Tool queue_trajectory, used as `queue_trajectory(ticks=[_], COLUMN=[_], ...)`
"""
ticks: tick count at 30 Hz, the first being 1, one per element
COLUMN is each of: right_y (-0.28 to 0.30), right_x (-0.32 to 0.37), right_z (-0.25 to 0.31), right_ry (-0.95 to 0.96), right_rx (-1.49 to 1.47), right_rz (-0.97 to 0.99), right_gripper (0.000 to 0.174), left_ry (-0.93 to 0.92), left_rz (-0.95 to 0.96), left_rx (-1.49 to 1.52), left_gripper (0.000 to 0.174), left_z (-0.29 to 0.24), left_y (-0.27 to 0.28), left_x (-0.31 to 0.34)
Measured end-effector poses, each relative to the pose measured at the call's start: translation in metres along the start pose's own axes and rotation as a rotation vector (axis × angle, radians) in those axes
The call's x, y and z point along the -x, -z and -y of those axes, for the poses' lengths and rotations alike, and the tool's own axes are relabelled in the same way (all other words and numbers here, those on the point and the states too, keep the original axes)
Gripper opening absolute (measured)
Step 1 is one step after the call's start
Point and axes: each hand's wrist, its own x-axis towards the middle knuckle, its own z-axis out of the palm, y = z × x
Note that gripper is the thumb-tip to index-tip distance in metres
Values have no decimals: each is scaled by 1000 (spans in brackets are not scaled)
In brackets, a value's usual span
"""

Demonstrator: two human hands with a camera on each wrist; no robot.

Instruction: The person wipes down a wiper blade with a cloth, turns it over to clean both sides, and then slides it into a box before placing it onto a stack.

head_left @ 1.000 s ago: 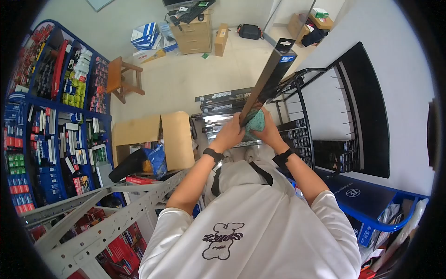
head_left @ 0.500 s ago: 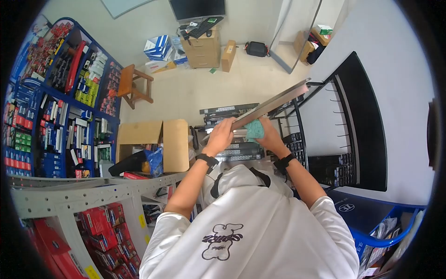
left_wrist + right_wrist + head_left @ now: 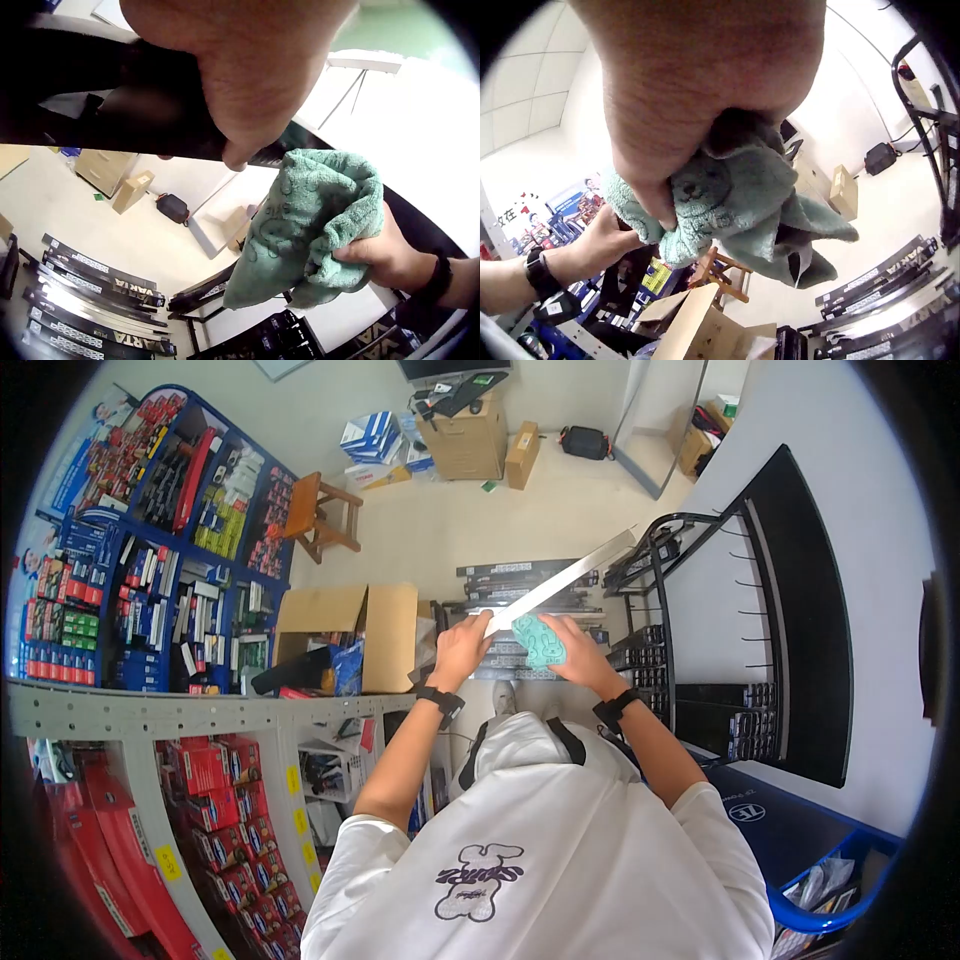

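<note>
My left hand [image 3: 463, 650] grips the near end of a long narrow box [image 3: 570, 582], which slants up and away to the right. In the head view its upper face shines pale; in the left wrist view the box [image 3: 165, 112] looks dark and glossy. A green terry cloth [image 3: 540, 641] is bunched in my right hand [image 3: 590, 658], close against the box's side. From the left wrist, the right thumb shows pressed into the folds of the cloth [image 3: 300, 225]. Loose corners of the cloth [image 3: 810, 225] hang down in the right wrist view.
Several long dark packages [image 3: 530, 568] lie side by side on the floor ahead. An open cardboard box [image 3: 390, 635] stands to their left, beside a perforated metal shelf [image 3: 200, 710]. A black wire rack [image 3: 655, 580] is at the right. Farther off is a wooden stool [image 3: 318, 520].
The long box has dropped from steeply raised to a lower slant, its far end swinging right, and its face has turned from dark to shiny. The cloth now lies more spread beside it.
</note>
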Motion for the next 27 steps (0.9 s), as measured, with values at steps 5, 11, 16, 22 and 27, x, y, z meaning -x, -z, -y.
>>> queue_trajectory(ticks=[5, 11, 16, 22, 27], right_y=[-10, -13, -16, -41, -51], right_x=[10, 13, -1, -14, -4], right_z=[2, 16, 18, 27, 9], right_ry=[53, 51, 151, 430, 395], right_rx=[-43, 20, 146, 414, 482], right_rz=[35, -106, -81, 55, 141], right_gripper=[80, 81, 89, 79, 63], left_ry=[52, 116, 52, -209, -242], left_rz=[44, 185, 237, 151, 65], left_rx=[-49, -145, -170, -269, -203], left_gripper=[38, 28, 40, 15, 10], left_z=[0, 15, 16, 7, 13], left_y=[-9, -27, -35, -36, -41], left_x=[25, 50, 64, 71, 88])
